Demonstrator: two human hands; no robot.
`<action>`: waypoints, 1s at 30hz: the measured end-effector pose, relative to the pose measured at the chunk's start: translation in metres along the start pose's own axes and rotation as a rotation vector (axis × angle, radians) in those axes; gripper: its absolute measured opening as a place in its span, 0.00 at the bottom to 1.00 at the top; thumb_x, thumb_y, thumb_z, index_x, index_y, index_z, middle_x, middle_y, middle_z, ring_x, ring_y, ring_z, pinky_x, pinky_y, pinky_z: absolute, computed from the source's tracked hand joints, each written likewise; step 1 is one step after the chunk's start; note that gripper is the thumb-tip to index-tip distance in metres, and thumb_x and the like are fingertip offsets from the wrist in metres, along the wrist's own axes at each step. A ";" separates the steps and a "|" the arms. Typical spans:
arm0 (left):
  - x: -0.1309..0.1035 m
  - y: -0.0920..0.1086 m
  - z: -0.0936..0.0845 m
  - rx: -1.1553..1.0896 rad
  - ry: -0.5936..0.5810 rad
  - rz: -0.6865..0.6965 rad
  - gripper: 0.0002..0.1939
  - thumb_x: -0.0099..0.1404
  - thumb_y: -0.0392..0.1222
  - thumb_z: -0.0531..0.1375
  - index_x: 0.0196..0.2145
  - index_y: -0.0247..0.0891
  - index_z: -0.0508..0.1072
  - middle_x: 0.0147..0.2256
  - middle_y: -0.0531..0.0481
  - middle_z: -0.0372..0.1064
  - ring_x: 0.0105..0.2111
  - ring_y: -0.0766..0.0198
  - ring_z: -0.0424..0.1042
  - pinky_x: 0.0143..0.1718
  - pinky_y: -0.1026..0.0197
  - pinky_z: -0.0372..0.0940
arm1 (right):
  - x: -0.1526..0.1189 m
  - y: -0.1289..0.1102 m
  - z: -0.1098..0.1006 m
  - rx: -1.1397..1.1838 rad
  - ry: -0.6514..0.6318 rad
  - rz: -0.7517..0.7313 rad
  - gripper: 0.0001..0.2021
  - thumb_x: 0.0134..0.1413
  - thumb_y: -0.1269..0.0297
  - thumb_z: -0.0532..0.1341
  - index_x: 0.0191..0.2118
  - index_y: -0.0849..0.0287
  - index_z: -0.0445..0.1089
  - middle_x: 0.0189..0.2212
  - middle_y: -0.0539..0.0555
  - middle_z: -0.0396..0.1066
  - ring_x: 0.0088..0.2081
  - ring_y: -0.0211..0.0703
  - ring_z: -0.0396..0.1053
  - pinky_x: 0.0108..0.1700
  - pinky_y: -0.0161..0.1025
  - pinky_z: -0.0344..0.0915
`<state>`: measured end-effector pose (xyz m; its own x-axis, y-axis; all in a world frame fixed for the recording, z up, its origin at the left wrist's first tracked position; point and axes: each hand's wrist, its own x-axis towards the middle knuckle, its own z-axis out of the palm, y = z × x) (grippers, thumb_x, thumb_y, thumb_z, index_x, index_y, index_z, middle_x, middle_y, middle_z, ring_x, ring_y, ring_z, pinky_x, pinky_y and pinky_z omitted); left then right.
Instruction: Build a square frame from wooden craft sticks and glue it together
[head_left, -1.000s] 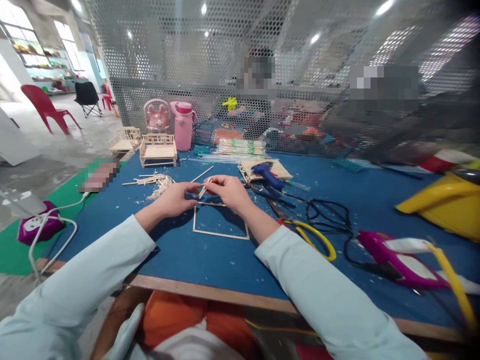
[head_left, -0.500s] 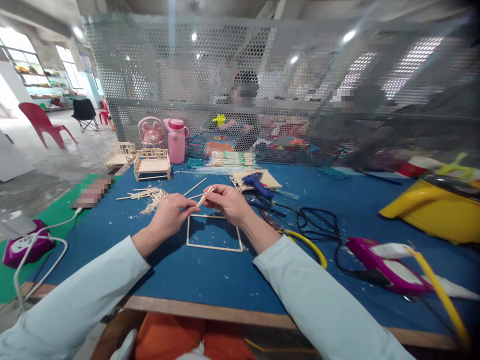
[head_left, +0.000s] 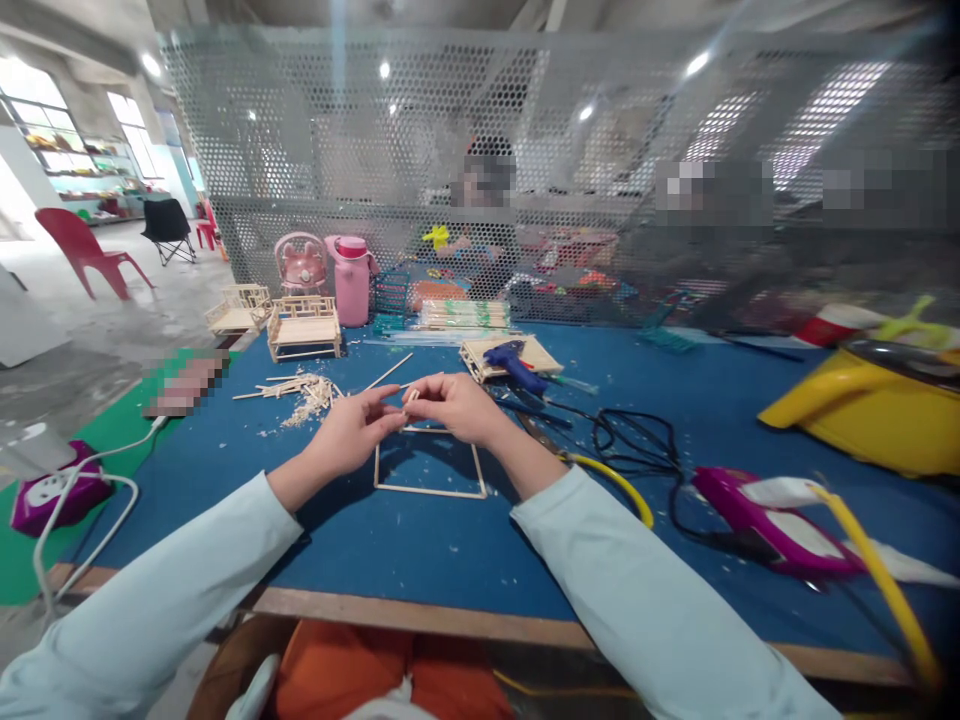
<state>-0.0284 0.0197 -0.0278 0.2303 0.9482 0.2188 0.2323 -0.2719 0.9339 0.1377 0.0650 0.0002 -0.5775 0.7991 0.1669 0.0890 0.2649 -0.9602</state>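
Your left hand (head_left: 351, 430) and right hand (head_left: 455, 408) meet above far side of stick frame (head_left: 430, 491), which lies flat on blue surface (head_left: 420, 555). Right fingers pinched closed on short sticks (head_left: 411, 397); left fingers nearly closed at their lower end, exact grip hidden. Loose stick pile (head_left: 304, 390) lies beyond your left hand. Blue glue gun (head_left: 516, 364) rests on slatted wooden piece (head_left: 480, 358), beyond your right hand.

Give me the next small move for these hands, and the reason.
Probably even up the ends of the small sticks: the right hand pinches them, the left hand has its fingertips right beside them, and the stick frame lies flat on the tabletop. The fingers hide whether the ends already match.
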 end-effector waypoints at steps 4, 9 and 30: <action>0.000 0.001 0.004 -0.019 -0.086 -0.012 0.30 0.56 0.36 0.58 0.56 0.33 0.60 0.31 0.49 0.74 0.29 0.66 0.70 0.32 0.64 0.63 | -0.003 -0.003 0.000 -0.110 -0.060 -0.006 0.07 0.40 0.63 0.62 0.22 0.62 0.68 0.21 0.48 0.68 0.25 0.34 0.65 0.31 0.33 0.61; 0.001 0.004 0.011 -0.012 -0.086 0.006 0.28 0.54 0.33 0.58 0.54 0.35 0.63 0.26 0.54 0.71 0.25 0.68 0.68 0.28 0.67 0.60 | -0.004 -0.006 -0.001 -0.204 -0.096 -0.002 0.07 0.42 0.63 0.61 0.22 0.62 0.67 0.21 0.48 0.66 0.24 0.34 0.63 0.29 0.33 0.60; 0.000 0.017 0.011 -0.870 -0.088 -0.348 0.17 0.41 0.35 0.70 0.31 0.31 0.72 0.26 0.49 0.74 0.29 0.67 0.73 0.44 0.61 0.63 | -0.051 -0.003 0.011 -0.616 0.239 -0.451 0.07 0.50 0.65 0.61 0.37 0.55 0.73 0.33 0.54 0.75 0.34 0.42 0.71 0.38 0.39 0.67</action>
<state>-0.0144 0.0129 -0.0151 0.3593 0.9277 -0.1010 -0.4783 0.2760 0.8337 0.1582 0.0176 -0.0074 -0.4812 0.6192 0.6205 0.3606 0.7850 -0.5038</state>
